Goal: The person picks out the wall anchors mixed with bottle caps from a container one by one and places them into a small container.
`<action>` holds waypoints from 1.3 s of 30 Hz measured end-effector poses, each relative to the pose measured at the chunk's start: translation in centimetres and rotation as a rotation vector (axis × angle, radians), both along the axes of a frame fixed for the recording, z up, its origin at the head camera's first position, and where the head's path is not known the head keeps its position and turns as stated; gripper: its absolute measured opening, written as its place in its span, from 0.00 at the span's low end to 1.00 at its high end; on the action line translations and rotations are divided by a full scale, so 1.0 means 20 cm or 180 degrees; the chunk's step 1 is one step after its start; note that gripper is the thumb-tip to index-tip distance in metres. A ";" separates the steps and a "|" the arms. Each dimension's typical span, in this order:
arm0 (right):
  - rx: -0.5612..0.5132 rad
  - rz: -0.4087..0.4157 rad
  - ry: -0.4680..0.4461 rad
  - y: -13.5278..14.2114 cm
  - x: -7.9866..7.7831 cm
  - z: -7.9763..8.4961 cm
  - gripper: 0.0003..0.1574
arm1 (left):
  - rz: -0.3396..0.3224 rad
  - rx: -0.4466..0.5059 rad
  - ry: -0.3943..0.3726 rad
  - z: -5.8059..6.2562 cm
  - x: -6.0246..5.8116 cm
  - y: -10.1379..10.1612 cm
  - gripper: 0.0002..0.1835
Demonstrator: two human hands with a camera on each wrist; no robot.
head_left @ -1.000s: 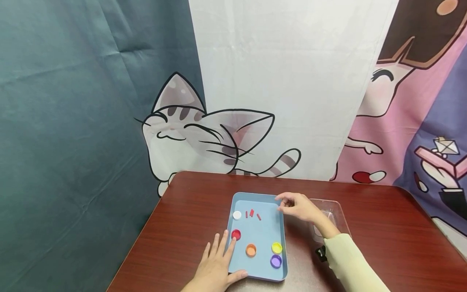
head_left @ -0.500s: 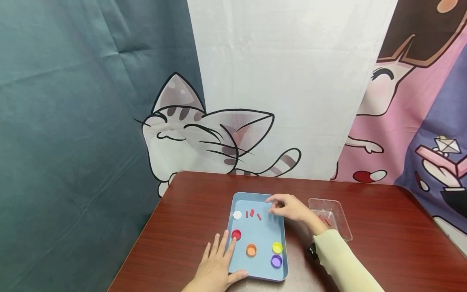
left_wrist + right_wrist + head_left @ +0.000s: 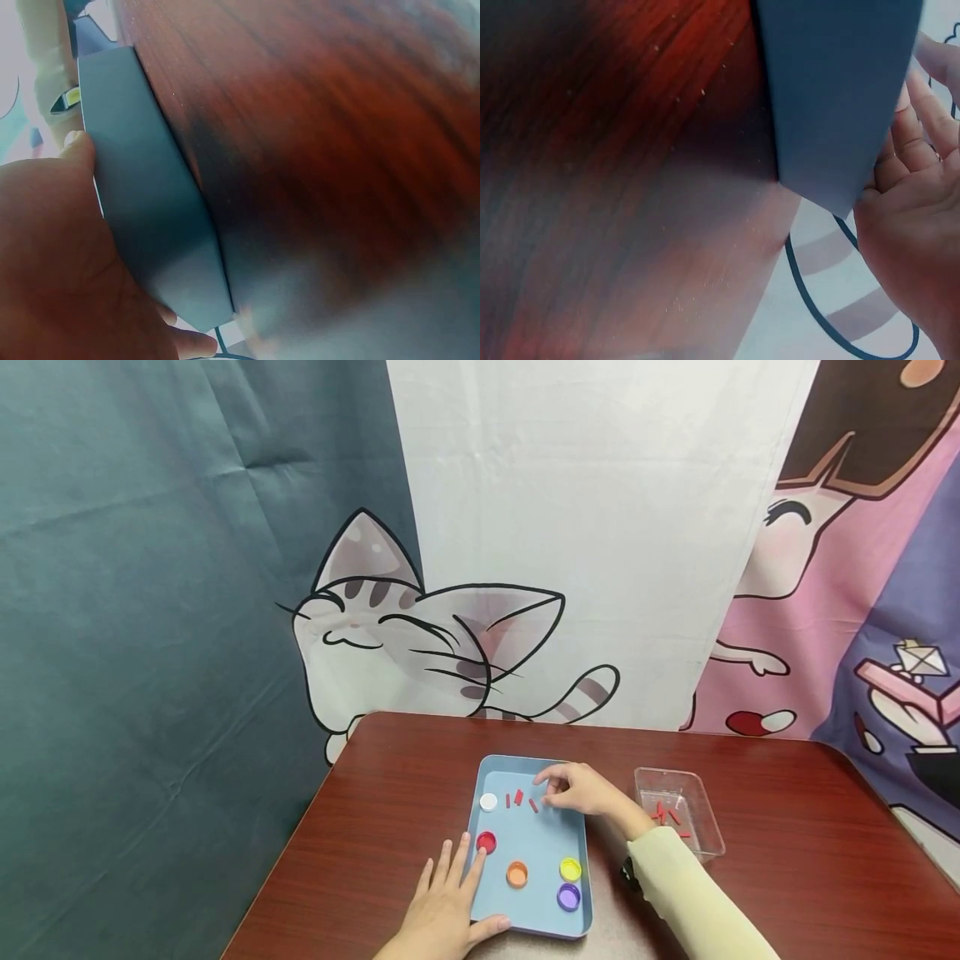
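My left hand [image 3: 442, 906] lies spread over the left edge of the blue tray [image 3: 540, 843], its index fingertip at the rim of a red bottle cap [image 3: 486, 842]. The left wrist view has the palm [image 3: 67, 262] beside the tray's outer wall [image 3: 150, 187]. Over the tray's far right part hovers my right hand [image 3: 581, 789], fingers loosely bent, with nothing seen between them. Several short red sticks [image 3: 519, 797] lie just left of its fingertips, apart from them. Beyond the tray wall [image 3: 832, 90], the right wrist view catches the bent fingers [image 3: 911, 142], partly hidden.
A white cap [image 3: 488, 802], an orange cap [image 3: 517, 874], a yellow cap [image 3: 570, 869] and a purple cap [image 3: 568, 897] sit in the tray. Right of it, a clear plastic box [image 3: 701, 814] holds several red sticks [image 3: 674, 817]. A printed curtain [image 3: 487, 485] hangs behind the brown table [image 3: 405, 777].
My right hand has moved left, from the tray's right edge toward the red sticks, uncovering the clear box and the sticks in it. My left hand has stayed put.
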State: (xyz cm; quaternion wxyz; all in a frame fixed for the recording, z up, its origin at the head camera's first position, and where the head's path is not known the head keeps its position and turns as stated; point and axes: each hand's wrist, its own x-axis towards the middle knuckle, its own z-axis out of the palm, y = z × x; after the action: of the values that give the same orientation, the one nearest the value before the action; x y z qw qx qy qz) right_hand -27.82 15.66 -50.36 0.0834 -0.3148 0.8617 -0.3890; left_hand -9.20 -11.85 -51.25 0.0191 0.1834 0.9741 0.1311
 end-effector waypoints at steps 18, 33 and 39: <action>0.0822 -0.0085 0.0181 -0.10 0.00 -0.03 0.20 | 0.0013 0.0053 -0.0051 -0.02 -0.01 -0.01 0.54; 0.1037 -0.0347 0.0178 -0.14 0.02 -0.02 0.15 | 0.0016 0.0034 -0.0066 0.00 0.00 0.00 0.53; 0.1080 -0.0379 0.0271 -0.15 0.02 -0.04 0.13 | 0.0027 0.0036 -0.0084 0.00 0.00 0.00 0.53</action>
State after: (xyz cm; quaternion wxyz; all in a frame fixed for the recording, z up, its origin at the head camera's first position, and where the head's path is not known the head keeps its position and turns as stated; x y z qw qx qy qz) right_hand -27.44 12.74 -51.10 0.0756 -0.2609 0.9349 -0.2286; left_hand -9.25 -11.89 -51.24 0.0304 0.1777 0.9737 0.1391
